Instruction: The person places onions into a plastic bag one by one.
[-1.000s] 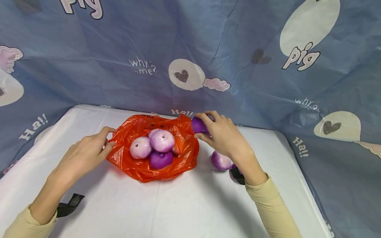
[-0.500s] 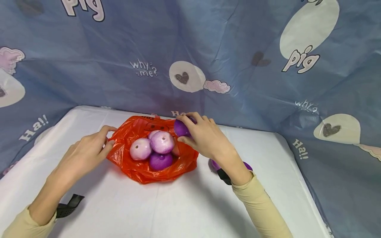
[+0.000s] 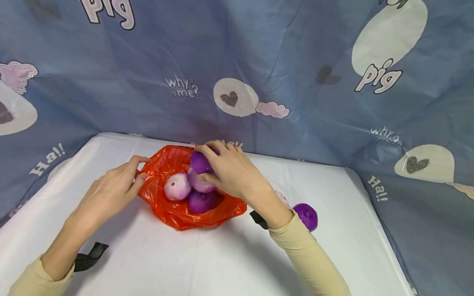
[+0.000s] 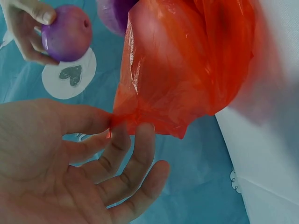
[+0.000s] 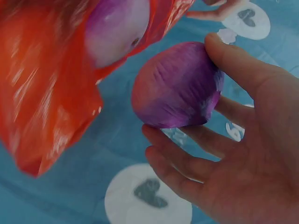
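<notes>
Bright, fairly even light, apparently from above, fills the head view, leaving the white tablecloth (image 3: 155,263) pale with soft-edged grey shadows beside the left forearm (image 3: 64,238) and right forearm (image 3: 307,257), and a faint sheen on the creased blue backdrop (image 3: 148,53). Both wrist views are dimmer and tinted teal, with white streaks of glare on the red plastic bag (image 4: 173,74) and, in the left one, a reddish glow on the cloth. Fine detail looks soft around the partly shaded purple onion (image 5: 177,86) in the right wrist view.
</notes>
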`<state>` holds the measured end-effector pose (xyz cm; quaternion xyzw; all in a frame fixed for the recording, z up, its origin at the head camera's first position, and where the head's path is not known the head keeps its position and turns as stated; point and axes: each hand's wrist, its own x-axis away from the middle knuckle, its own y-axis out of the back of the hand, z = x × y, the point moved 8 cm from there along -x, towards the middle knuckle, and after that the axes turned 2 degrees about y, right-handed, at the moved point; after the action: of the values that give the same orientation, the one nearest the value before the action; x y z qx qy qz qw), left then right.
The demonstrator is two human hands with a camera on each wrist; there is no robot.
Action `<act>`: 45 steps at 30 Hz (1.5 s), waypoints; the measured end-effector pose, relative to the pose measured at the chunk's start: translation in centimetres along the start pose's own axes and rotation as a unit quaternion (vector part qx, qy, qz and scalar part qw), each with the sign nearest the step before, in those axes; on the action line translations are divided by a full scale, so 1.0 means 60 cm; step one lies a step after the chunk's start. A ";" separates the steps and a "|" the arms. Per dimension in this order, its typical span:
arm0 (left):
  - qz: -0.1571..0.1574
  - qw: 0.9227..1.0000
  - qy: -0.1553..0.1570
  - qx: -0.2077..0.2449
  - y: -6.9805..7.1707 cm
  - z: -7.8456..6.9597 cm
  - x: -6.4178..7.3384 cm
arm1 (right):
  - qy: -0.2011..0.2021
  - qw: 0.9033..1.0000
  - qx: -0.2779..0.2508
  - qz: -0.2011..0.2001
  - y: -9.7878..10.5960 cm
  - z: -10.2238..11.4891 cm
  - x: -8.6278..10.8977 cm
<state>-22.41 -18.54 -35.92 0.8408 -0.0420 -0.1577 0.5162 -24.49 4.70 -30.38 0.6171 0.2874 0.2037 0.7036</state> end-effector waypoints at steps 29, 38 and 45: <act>-0.008 1.000 -0.004 -0.016 0.008 -0.005 -0.001 | -0.001 0.999 0.044 0.012 -0.091 0.045 -0.088; -0.007 1.000 0.001 -0.009 0.008 -0.005 0.001 | -0.002 0.999 0.045 0.019 -0.108 0.042 -0.098; -0.013 1.000 -0.003 -0.015 0.011 -0.010 0.000 | -0.014 0.999 0.044 0.027 -0.116 0.037 -0.097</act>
<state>-22.18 -18.33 -35.09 0.8331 -0.0308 -0.1678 0.5262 -27.89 -1.77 -36.18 0.6575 0.2693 0.2019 0.6741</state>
